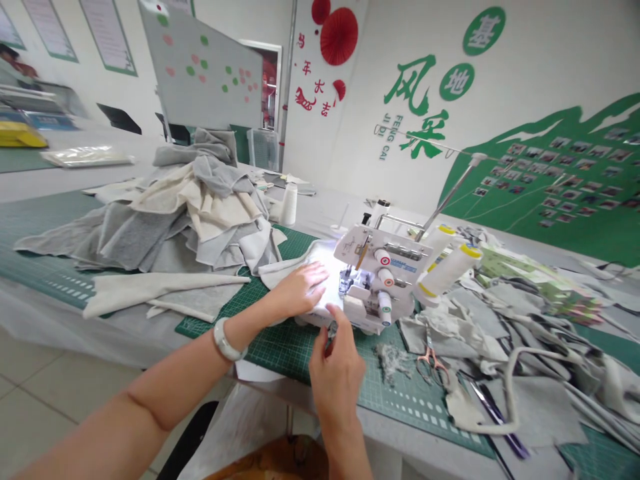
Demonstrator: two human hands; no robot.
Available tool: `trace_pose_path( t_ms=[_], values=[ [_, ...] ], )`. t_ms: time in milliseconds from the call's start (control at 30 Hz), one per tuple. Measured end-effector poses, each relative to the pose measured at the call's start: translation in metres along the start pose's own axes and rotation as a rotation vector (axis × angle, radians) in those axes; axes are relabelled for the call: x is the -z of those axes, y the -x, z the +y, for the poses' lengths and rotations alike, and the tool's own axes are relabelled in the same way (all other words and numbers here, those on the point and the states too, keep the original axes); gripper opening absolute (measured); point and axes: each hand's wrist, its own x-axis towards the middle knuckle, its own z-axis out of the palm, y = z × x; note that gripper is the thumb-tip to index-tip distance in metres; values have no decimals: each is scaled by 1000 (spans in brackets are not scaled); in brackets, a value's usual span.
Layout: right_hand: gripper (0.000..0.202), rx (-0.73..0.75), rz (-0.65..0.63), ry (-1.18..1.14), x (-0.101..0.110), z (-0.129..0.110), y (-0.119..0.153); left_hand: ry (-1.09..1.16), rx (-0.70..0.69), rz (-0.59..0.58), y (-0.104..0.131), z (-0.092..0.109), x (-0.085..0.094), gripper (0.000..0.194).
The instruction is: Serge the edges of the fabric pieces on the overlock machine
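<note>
A white overlock sewing machine [400,267] stands on a green cutting mat [270,353], its lamp lighting the needle area. Light fabric [285,270] lies on the machine's left side. My left hand [300,290], below a pale bracelet, rests on this fabric with its fingers extended and slightly spread, left of the needle. At the machine's front edge is my right hand [337,350], its index finger and thumb curved towards each other. Something small and grey shows between them, too unclear to name.
Grey and cream fabric pieces [200,207] are heaped at the left, beside a white thread cone [289,204]. Pink-handled scissors [433,363], lint [394,362], dark tweezers [500,420] and fabric scraps [470,320] lie at the right. A person [17,67] is far left.
</note>
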Motion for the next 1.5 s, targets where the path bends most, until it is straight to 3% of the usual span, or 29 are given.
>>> trace_pose_path(
  t_ms=[300,533,1167,1500],
  values=[
    [40,24,-36,39,-1,-5,-1,101,20,59,-1,-7,-5,48],
    [38,26,-25,34,-2,-9,-2,138,63,9,-3,-7,-3,55],
    [38,-1,-87,56,-5,-8,-5,179,86,97,-8,-8,-6,44],
    [39,-14,-108,67,-6,-8,-8,141,27,130,-11,-5,-4,35]
  ],
)
